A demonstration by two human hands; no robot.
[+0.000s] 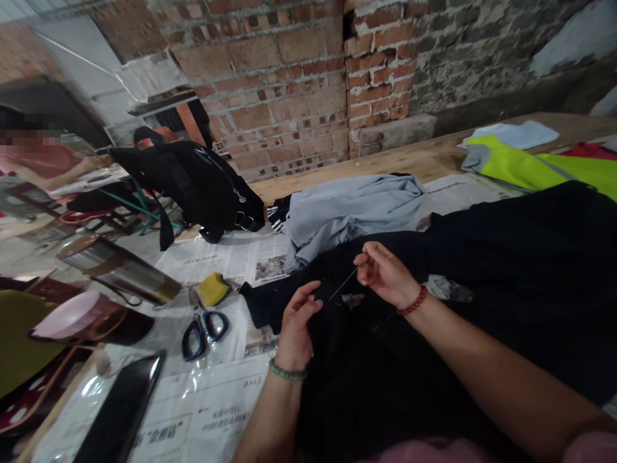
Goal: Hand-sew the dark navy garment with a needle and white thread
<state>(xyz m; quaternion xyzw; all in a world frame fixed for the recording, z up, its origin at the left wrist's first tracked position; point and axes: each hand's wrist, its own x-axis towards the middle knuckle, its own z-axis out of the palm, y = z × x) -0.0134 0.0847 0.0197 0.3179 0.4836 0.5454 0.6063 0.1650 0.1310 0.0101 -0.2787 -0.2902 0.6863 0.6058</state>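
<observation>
My right hand [383, 276], with a red bead bracelet at its wrist, pinches a long thin needle [343, 284] that slants down to the left. My left hand [297, 325], wearing a green bead bracelet, is just left of the needle's lower end. Its thumb and fingers are curved and apart, with nothing visible between them; any thread there is too fine to make out. Beneath both hands spreads a dark garment [376, 373]. A small pale scrap [353, 299] lies on it by the needle, and a crumpled clear plastic piece [450, 289] is near my right wrist.
Scissors [205, 334], a yellow sponge [213, 289], a steel flask [120, 267], a pink-lidded cup [94, 318] and a phone [123, 411] are on newspaper [212, 405] at left. Behind are a black bag [193, 186], grey clothing [351, 206] and a yellow vest [535, 161]. A person [43, 157] sits far left.
</observation>
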